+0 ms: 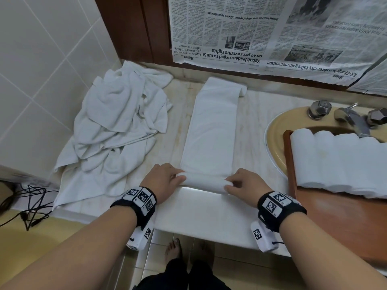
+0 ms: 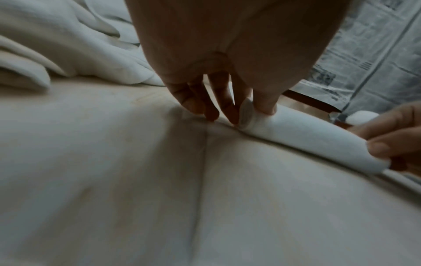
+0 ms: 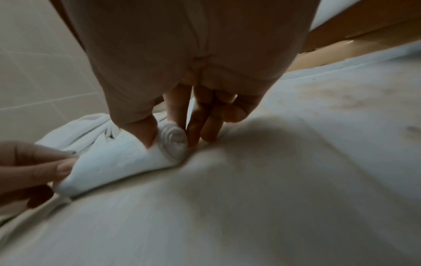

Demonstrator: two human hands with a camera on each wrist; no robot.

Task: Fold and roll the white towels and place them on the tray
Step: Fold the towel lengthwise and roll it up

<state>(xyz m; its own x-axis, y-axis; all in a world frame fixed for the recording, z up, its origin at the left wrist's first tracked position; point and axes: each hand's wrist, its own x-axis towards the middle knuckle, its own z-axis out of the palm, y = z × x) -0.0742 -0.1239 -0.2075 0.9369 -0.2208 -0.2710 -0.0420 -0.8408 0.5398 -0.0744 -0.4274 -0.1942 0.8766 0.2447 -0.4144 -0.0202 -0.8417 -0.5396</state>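
A long folded white towel (image 1: 213,126) lies lengthwise on the marble counter, its near end wound into a small roll (image 1: 202,183). My left hand (image 1: 165,181) pinches the roll's left end (image 2: 247,117) between thumb and fingers. My right hand (image 1: 243,183) pinches the right end (image 3: 174,142), where the spiral of layers shows. A wooden tray (image 1: 291,164) at the right holds several rolled white towels (image 1: 339,162).
A heap of loose white towels (image 1: 117,126) covers the counter's left part. The tray rests over a yellow sink (image 1: 274,130) with a chrome tap (image 1: 351,120). Newspaper (image 1: 261,32) covers the wall behind. Black cables (image 1: 27,204) lie at the lower left.
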